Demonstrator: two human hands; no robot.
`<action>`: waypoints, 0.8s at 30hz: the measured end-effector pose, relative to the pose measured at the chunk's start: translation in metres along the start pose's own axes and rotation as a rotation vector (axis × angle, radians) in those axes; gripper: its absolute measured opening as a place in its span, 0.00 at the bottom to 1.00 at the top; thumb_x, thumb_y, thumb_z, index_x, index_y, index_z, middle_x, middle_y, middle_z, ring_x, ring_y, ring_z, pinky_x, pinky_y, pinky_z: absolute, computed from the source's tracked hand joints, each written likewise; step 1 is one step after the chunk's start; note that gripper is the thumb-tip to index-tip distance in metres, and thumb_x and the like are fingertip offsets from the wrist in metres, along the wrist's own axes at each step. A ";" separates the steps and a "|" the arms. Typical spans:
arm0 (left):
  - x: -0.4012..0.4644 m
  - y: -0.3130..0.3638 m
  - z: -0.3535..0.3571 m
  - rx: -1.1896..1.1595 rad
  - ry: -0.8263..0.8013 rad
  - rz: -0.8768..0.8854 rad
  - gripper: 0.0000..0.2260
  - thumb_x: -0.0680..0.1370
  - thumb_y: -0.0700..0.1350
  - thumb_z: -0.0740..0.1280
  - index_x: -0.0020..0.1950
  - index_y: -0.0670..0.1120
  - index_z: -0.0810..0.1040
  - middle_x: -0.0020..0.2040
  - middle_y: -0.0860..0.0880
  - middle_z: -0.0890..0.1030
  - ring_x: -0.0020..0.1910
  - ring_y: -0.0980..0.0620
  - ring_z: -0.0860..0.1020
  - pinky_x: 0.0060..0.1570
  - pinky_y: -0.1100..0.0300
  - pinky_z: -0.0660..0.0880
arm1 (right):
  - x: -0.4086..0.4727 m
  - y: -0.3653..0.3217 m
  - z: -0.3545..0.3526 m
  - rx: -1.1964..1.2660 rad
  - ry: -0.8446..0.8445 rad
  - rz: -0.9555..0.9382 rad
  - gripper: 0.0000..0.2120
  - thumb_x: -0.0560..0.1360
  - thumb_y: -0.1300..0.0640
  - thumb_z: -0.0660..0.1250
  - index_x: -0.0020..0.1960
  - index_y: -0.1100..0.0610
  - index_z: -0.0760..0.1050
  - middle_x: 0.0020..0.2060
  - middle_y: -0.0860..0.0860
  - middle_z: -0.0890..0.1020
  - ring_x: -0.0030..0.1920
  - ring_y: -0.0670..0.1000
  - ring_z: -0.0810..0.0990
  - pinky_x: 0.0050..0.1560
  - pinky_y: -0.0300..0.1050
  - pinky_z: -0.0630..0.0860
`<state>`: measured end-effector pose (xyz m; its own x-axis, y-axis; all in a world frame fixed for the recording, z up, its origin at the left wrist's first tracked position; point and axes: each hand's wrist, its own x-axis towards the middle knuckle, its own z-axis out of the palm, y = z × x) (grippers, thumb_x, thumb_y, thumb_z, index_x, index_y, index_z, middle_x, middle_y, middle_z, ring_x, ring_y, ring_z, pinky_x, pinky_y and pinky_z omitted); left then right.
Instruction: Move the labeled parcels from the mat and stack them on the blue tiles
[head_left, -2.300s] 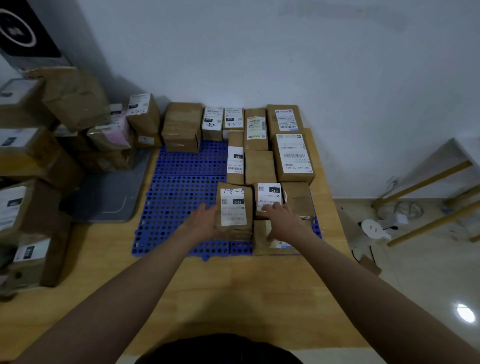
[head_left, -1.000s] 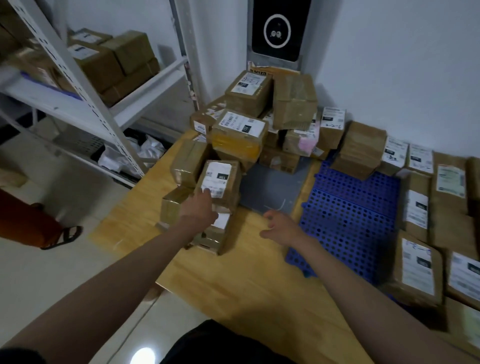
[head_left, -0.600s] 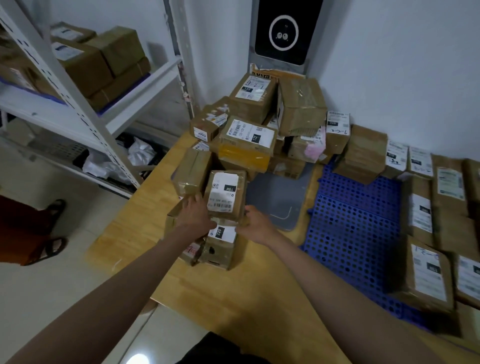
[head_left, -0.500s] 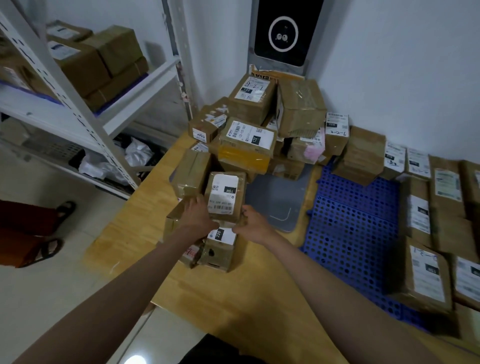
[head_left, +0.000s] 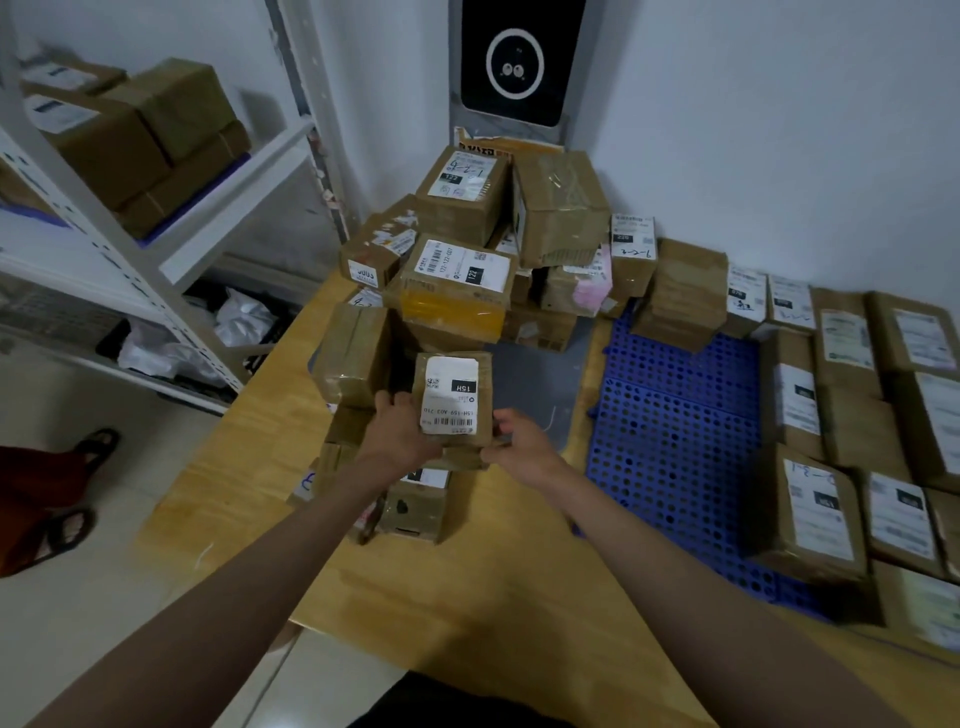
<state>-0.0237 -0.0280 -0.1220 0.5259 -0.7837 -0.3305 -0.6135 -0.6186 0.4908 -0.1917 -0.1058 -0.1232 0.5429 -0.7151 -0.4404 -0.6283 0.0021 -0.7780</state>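
Note:
A small brown parcel (head_left: 452, 397) with a white label marked 15H is held between both hands above the pile at the table's left. My left hand (head_left: 402, 434) grips its left side and my right hand (head_left: 519, 444) grips its lower right corner. Behind it, more labeled parcels (head_left: 457, 280) are heaped on and around the grey mat (head_left: 530, 384). The blue tiles (head_left: 675, 415) lie to the right, with several parcels (head_left: 810, 519) laid along their far and right sides.
A wooden table (head_left: 467, 587) carries everything. A white metal shelf (head_left: 156, 244) with boxes stands at the left, and a dark device (head_left: 514, 62) hangs on the wall behind the pile. A person's sandalled foot (head_left: 57, 525) is on the floor at far left.
My view has swung from the blue tiles to the pile at the left. Both hands reached the 15H parcel, closed on it, and it now sits slightly higher and nearer me.

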 end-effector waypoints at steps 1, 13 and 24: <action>-0.002 0.005 0.003 0.004 -0.002 0.008 0.34 0.65 0.46 0.77 0.67 0.43 0.66 0.59 0.46 0.64 0.53 0.48 0.72 0.52 0.53 0.76 | -0.004 0.004 -0.005 0.014 0.006 0.008 0.24 0.71 0.66 0.70 0.66 0.58 0.71 0.58 0.52 0.77 0.57 0.49 0.77 0.32 0.27 0.72; -0.028 0.097 0.065 0.064 -0.099 0.161 0.34 0.63 0.46 0.79 0.65 0.43 0.68 0.60 0.43 0.74 0.59 0.44 0.74 0.53 0.54 0.73 | -0.066 0.072 -0.089 0.056 0.101 0.036 0.27 0.72 0.63 0.73 0.67 0.58 0.66 0.54 0.50 0.74 0.49 0.46 0.77 0.40 0.35 0.78; -0.046 0.216 0.142 0.051 -0.207 0.326 0.34 0.66 0.51 0.78 0.67 0.45 0.68 0.61 0.45 0.76 0.58 0.45 0.77 0.51 0.51 0.77 | -0.099 0.162 -0.189 0.045 0.223 0.102 0.32 0.71 0.56 0.75 0.71 0.55 0.66 0.56 0.47 0.76 0.55 0.47 0.76 0.47 0.37 0.72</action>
<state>-0.2640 -0.1338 -0.1153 0.1720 -0.9309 -0.3222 -0.7603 -0.3335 0.5575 -0.4526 -0.1668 -0.1213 0.3388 -0.8461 -0.4116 -0.6455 0.1093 -0.7559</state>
